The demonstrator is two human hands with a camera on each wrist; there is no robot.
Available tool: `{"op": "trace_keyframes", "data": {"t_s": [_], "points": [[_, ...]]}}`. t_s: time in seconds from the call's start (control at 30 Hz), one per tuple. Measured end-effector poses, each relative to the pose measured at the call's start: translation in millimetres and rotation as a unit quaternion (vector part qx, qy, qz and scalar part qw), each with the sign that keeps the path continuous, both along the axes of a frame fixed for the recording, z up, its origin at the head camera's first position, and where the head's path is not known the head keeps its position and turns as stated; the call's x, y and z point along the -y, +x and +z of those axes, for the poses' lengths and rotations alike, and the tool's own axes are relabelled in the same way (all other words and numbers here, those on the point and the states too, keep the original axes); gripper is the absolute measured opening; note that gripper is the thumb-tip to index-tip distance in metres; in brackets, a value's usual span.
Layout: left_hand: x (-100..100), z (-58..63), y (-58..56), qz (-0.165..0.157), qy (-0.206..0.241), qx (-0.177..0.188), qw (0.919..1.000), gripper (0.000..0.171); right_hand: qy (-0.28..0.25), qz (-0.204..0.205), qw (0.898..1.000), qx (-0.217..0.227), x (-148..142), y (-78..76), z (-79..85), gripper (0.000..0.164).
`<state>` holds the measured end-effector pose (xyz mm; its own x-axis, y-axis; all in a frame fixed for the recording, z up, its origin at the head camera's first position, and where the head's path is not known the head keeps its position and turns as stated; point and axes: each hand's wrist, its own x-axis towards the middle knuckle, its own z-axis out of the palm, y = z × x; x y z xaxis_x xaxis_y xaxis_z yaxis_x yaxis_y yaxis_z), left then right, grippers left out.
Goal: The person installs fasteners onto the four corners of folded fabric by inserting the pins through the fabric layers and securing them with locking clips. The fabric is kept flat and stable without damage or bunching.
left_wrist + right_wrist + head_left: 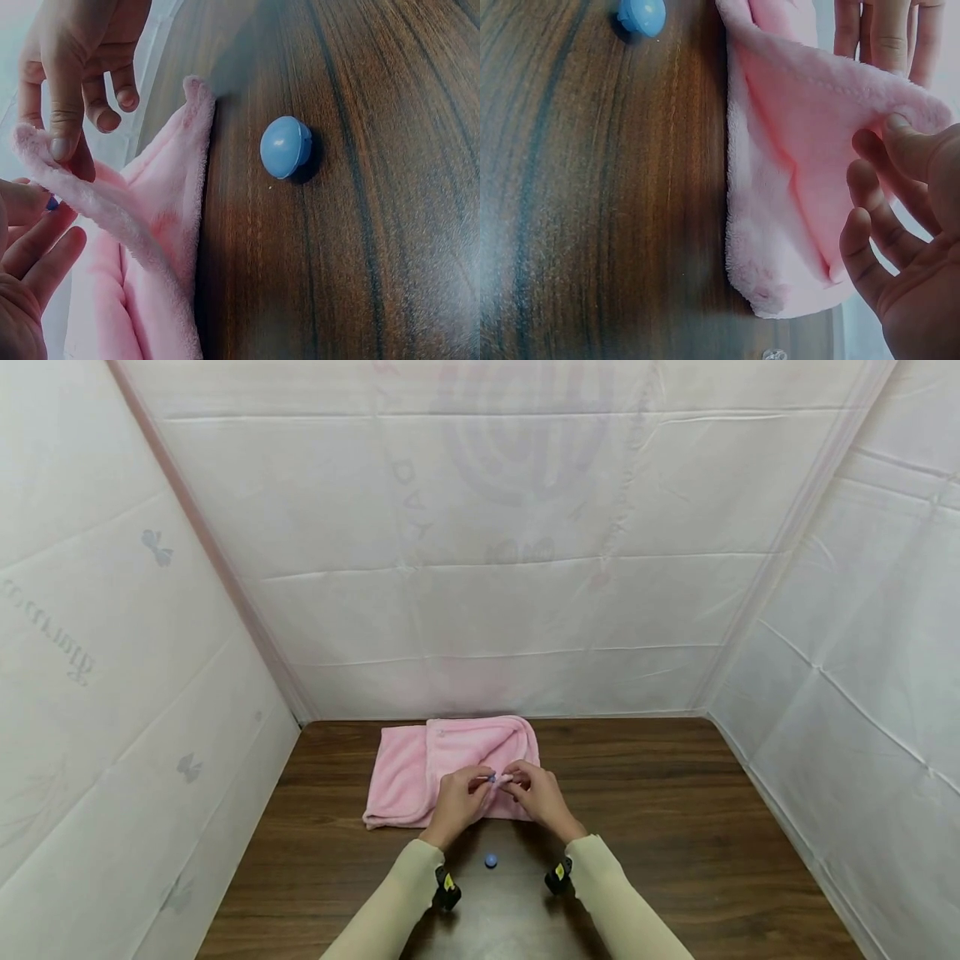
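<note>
A pink plush cloth [401, 777] lies folded on the table, with one edge lifted between the two hands. My right hand [542, 795] pinches that raised edge between thumb and fingers; its other fingers are loosely bent. Facing it, my left hand [457, 799] pinches a small blue piece [52, 203] close against the cloth, mostly hidden by the fingers. A glossy blue dome-shaped cap [283, 148] sits on the table in front of the cloth, between the two forearms and apart from both hands.
The dark wood-grain table [637, 827] is enclosed by white sheet walls [480, 610] at the back and sides. A small clear object [774, 354] shows at the lower edge of the right wrist view. Black wrist cameras [447, 889] hang at the sleeves.
</note>
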<state>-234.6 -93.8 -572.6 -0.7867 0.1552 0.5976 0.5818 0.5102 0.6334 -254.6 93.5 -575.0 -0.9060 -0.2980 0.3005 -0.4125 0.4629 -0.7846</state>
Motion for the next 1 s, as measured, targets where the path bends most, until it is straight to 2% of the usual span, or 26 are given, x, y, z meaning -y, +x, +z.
{"op": "trace_keyframes", "data": {"t_s": [0.1, 0.23, 0.33, 0.8, 1.0], "points": [[0.5, -0.3, -1.3, 0.005, -0.010, 0.000, 0.9999, 0.017, -0.003, 0.004, 1.000, -0.005, -0.6, -0.4, -0.7, 0.013], [0.8, -0.3, -2.1, 0.012, -0.012, 0.031, 0.9994, 0.014, 0.003, 0.010, 1.000, -0.019, -0.9, -1.0, -1.0, 0.014], [0.3, 0.4, -1.9, 0.017, -0.013, 0.036, 0.9991, 0.014, 0.009, 0.005, 1.000, -0.014, -0.6, -0.9, 0.1, 0.015], [-3.5, 0.3, -2.3, 0.027, -0.040, 0.010, 0.9988, 0.012, 0.020, 0.003, 0.999, -0.027, 2.5, -3.5, -4.6, 0.019], [-3.0, -1.5, -1.6, 0.027, -0.036, 0.024, 0.9987, 0.013, 0.022, 0.009, 0.999, -0.028, 2.1, -2.6, -5.3, 0.017]]}}
